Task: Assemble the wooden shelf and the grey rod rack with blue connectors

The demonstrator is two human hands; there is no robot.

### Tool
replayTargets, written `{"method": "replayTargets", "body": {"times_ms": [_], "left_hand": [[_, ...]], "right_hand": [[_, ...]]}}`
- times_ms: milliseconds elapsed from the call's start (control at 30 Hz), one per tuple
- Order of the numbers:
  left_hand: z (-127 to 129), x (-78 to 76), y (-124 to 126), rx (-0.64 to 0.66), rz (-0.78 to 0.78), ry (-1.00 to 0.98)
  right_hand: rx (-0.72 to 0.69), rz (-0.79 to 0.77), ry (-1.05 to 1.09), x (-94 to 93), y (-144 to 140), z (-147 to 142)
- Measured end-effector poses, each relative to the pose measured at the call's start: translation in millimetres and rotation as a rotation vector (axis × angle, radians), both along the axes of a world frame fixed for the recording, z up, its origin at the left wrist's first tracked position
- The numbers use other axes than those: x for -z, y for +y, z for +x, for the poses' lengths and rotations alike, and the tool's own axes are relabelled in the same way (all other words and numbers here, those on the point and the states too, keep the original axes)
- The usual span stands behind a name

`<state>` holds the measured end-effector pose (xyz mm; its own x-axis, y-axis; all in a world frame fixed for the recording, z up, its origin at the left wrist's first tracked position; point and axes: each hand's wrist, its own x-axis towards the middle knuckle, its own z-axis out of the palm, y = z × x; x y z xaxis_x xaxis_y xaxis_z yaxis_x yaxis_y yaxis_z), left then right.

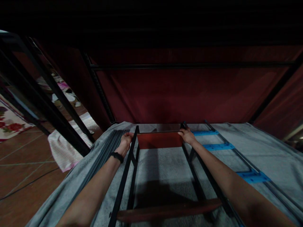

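Note:
A black metal frame (pixel 122 183) lies lengthwise on the grey blanket (pixel 163 170), its long bars running away from me. A reddish-brown board (pixel 161 140) spans its far end, and a second brown board (pixel 169 210) crosses it close to me. My left hand (pixel 126 141), with a dark band on the wrist, is closed at the frame's far left bar, fingertips by the board's left end. At the far right corner, my right hand (pixel 187 136) is closed around the bar, its thumb by the board's right end. Both hands partly hide what they grip.
Several grey rods (pixel 111 148) lie left of the frame. On the right are dark rods with blue crosspieces (pixel 219 147). A dark red cloth wall (pixel 180 94) with black bars (pixel 189 66) stands behind. Beyond the left edge, a striped cloth (pixel 62 148) lies on the tiled floor (pixel 26 173).

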<state>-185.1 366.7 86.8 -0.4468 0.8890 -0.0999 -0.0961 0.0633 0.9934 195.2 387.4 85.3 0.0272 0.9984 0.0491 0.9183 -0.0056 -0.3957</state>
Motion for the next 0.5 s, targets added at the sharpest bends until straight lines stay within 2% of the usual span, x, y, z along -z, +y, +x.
{"method": "replayTargets", "body": {"times_ms": [267,500], "left_hand": [[1.5,-4.6,-0.2,0.004,-0.029,-0.025],[1.3,1.6,-3.0,0.041,-0.026,-0.03]], "right_hand": [[-0.003,0.004,0.003,0.4,0.9,0.5],[-0.002,-0.001,0.003,-0.1,0.6,0.3]]}}
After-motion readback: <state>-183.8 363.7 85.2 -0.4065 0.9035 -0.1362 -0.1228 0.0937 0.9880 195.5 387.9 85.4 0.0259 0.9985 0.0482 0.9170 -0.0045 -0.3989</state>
